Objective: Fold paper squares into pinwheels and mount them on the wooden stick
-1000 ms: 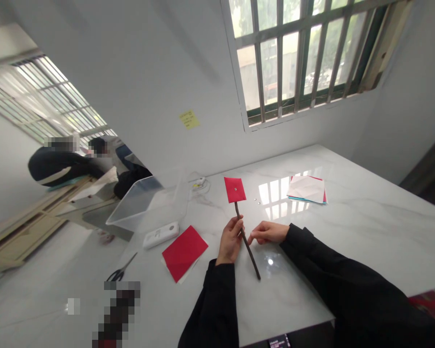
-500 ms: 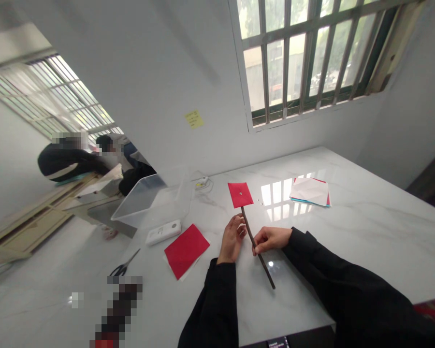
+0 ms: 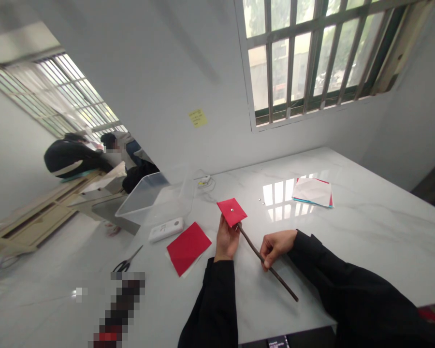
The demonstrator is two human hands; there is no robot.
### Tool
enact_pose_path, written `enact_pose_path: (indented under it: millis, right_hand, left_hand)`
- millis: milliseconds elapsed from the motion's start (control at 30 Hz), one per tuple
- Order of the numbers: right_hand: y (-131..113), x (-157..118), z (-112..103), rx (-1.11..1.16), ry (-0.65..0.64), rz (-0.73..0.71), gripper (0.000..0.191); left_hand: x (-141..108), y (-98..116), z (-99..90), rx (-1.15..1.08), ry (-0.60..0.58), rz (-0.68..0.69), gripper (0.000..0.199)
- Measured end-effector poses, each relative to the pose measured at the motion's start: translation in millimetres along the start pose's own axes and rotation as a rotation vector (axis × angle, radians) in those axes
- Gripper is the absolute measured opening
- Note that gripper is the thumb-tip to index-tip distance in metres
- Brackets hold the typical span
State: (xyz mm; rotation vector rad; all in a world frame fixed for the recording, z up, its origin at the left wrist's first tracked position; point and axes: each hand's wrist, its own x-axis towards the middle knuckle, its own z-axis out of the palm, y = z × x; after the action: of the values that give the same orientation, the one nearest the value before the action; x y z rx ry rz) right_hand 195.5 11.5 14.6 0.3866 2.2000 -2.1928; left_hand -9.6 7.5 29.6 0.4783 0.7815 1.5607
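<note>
Stick [image 3: 264, 263], thin and dark, is pinched near mid-length by right hand [image 3: 277, 247], fingers closed around it; its free end is directed toward 4 o'clock. Red paper square [image 3: 232, 211], pinned at centre, has been turned to a diamond since the last look and is held at the stick's upper end by left hand [image 3: 226, 241], fingers curled up behind it. Red sheet [image 3: 187, 248] is placed at 10 o'clock, scissors [image 3: 125, 261] beyond it; paper stack [image 3: 312, 192] is seen at 1 o'clock.
</note>
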Motion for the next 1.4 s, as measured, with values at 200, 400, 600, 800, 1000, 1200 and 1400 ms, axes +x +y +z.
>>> enact_pose_path:
  millis: [200, 400, 600, 800, 1000, 1200, 1400]
  right_hand:
    - [-5.1, -3.4, 0.0, 0.006, -0.012, 0.012, 0.043]
    - [1.8, 5.4, -3.4, 0.181, 0.227, 0.03, 0.058]
    - [14.6, 23.8, -6.1, 0.655, 0.661, -0.12, 0.046]
    - [16.7, 27.9, -9.3, 0.837, 0.762, -0.213, 0.032]
    - [18.1, 25.8, -9.9, 0.884, 0.764, -0.229, 0.033]
    - [20.2, 26.1, -11.3, 0.891, 0.748, -0.233, 0.036]
    - [19.1, 25.6, -11.3, 0.905, 0.74, -0.242, 0.039]
  left_hand:
    - [0.6, -1.8, -3.3, 0.033, -0.074, 0.029, 0.032]
    - [-0.3, -3.8, -3.8, 0.013, -0.121, -0.018, 0.03]
    - [-4.5, -9.8, 3.7, 0.096, -0.223, -0.065, 0.031]
    - [-10.7, -17.6, 6.3, 0.137, -0.278, -0.124, 0.037]
    - [-10.5, -19.7, 5.0, 0.12, -0.282, -0.144, 0.041]
    - [-10.4, -18.6, 4.5, 0.127, -0.281, -0.153, 0.04]
    - [-9.5, -19.4, 2.9, 0.099, -0.286, -0.159, 0.038]
